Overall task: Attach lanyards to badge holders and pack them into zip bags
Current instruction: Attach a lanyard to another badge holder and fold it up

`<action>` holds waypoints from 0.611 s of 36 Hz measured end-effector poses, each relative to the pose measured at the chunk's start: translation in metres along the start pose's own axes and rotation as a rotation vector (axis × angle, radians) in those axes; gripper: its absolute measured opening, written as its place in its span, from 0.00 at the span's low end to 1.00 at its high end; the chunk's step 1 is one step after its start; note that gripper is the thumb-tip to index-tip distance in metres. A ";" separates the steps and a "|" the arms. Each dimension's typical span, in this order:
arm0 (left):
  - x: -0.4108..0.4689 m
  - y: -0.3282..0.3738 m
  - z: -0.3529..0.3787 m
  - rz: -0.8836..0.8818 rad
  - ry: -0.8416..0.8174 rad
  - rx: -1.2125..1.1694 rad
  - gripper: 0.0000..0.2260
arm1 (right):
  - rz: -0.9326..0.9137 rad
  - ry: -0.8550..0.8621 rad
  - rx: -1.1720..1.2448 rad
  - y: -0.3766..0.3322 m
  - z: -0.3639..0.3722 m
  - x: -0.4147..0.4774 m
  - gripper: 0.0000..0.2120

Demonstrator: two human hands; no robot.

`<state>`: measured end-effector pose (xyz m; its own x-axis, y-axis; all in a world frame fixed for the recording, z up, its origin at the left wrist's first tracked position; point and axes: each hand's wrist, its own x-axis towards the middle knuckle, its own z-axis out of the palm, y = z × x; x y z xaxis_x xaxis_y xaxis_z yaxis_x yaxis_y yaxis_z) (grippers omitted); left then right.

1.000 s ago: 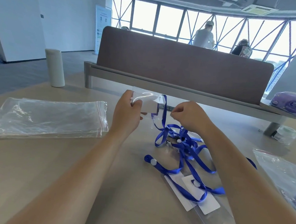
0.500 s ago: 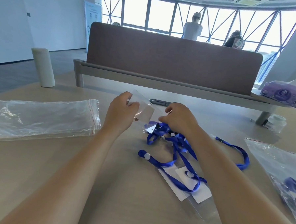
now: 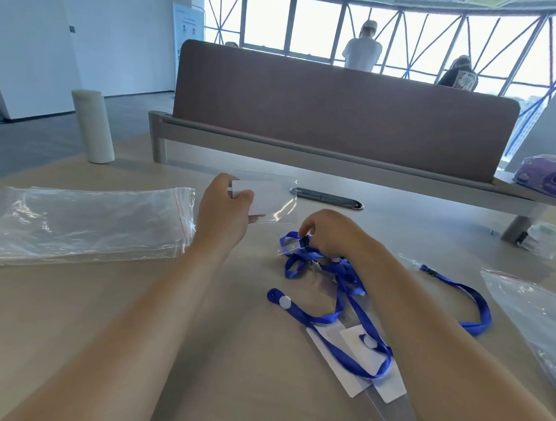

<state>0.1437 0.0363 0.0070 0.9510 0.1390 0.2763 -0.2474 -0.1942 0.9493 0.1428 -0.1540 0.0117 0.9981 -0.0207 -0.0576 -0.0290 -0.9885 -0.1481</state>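
Observation:
My left hand [image 3: 225, 212] holds a clear badge holder [image 3: 270, 200] with a white card inside, lifted above the table. My right hand [image 3: 328, 232] is lower, to the right of it, and pinches the black clip [image 3: 304, 242] at the end of a blue lanyard [image 3: 340, 278] that lies tangled on the table. Two more badge holders [image 3: 359, 362] with white cards lie under the lanyard loops near my right forearm. A stack of clear zip bags [image 3: 82, 222] lies flat to the left.
A filled zip bag [image 3: 535, 317] lies at the right edge. A white cylinder [image 3: 92, 126] stands back left. A brown divider panel [image 3: 339, 117] runs across the back. A purple tissue pack [image 3: 549, 178] and a tape roll [image 3: 544, 238] sit far right.
My left hand has kept the badge holder up and turned it flat towards me. My right hand has dropped from beside the holder to the lanyard pile and taken the clip.

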 end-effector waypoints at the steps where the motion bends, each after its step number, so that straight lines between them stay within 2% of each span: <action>1: 0.000 0.000 0.000 -0.002 -0.003 0.000 0.17 | -0.011 -0.017 -0.023 0.000 0.002 0.001 0.20; 8: -0.002 0.003 -0.002 -0.009 -0.009 -0.077 0.14 | 0.007 0.018 -0.087 0.001 -0.002 0.000 0.07; 11: -0.004 0.007 -0.005 -0.009 0.003 -0.108 0.16 | -0.041 0.050 -0.029 0.003 -0.015 -0.006 0.02; 18: 0.000 0.009 -0.009 0.057 0.077 -0.047 0.13 | -0.080 0.172 0.220 -0.003 -0.056 -0.032 0.03; 22: 0.002 0.007 -0.007 -0.019 0.036 -0.074 0.07 | -0.092 0.276 0.410 -0.009 -0.071 -0.045 0.03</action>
<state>0.1424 0.0416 0.0146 0.9488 0.1768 0.2619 -0.2434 -0.1194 0.9625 0.1025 -0.1543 0.0854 0.9729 -0.0299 0.2292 0.0962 -0.8493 -0.5191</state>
